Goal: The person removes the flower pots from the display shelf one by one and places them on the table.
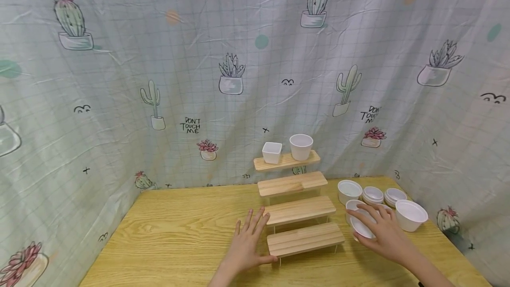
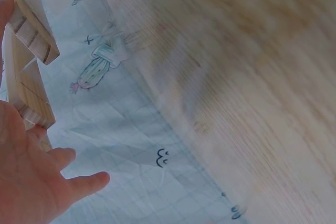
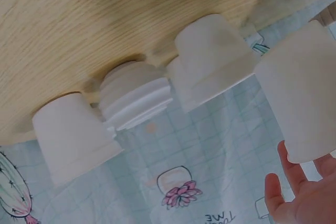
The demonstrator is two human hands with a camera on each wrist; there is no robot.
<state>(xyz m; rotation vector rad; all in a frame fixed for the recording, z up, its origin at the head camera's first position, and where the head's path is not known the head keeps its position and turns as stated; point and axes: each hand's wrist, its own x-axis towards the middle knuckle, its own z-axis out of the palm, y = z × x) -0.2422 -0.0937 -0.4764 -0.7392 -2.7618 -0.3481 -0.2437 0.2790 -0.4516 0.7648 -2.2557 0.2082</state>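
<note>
My right hand (image 1: 385,234) grips a white flowerpot (image 1: 361,226) by its rim, at the near side of a group of white pots. In the right wrist view this flowerpot fills the right edge, with fingertips (image 3: 286,156) against its rim. My left hand (image 1: 245,248) is spread at the left side of a stepped wooden stand (image 1: 304,239), its thumb touching the lowest board's corner and its index finger by the board above. The stand's top board carries a square white pot (image 1: 272,153) and a round white pot (image 1: 301,147).
At the table's right stand a round pot (image 1: 349,192), two ridged pots (image 1: 372,195) and a wider pot (image 1: 411,215). Another white pot (image 1: 353,205) is partly behind the held one. A cactus-print curtain (image 1: 191,92) hangs behind the wooden table (image 1: 179,225).
</note>
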